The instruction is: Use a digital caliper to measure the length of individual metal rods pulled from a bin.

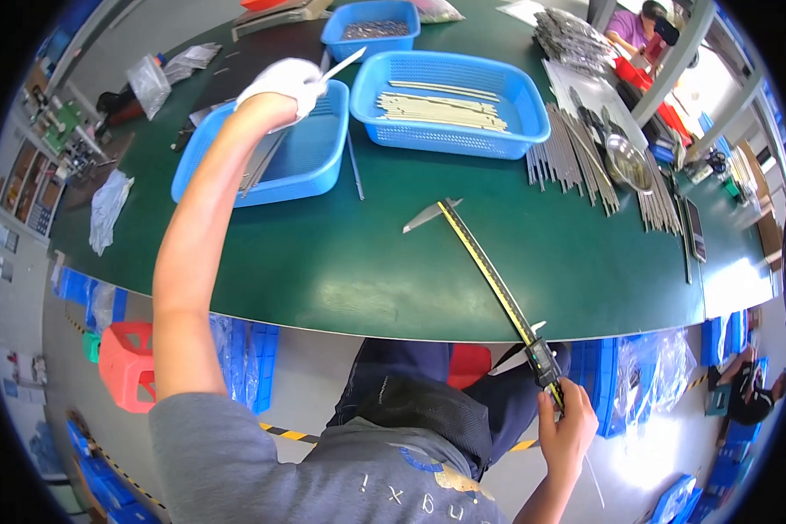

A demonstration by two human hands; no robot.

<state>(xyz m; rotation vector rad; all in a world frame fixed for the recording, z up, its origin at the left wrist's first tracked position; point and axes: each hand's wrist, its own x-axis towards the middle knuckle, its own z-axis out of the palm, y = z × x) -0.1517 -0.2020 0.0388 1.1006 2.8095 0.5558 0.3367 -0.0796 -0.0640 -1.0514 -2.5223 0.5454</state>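
Green table (367,271), blue basket (301,186) beneath my white-gloved left hand (286,86), whose grip I cannot tell, digital caliper (490,272) held in my bare right hand (569,426).

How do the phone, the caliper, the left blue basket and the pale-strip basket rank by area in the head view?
1. Left blue basket and pale-strip basket: too alike to rank, left partly hidden
2. Caliper
3. Phone

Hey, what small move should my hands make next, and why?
Probably dip the gloved left hand toward the thin rods in the left blue basket: it is at that basket's far side, and the right hand holds a caliper with widely spread jaws. Whether the glove grips anything is unclear.
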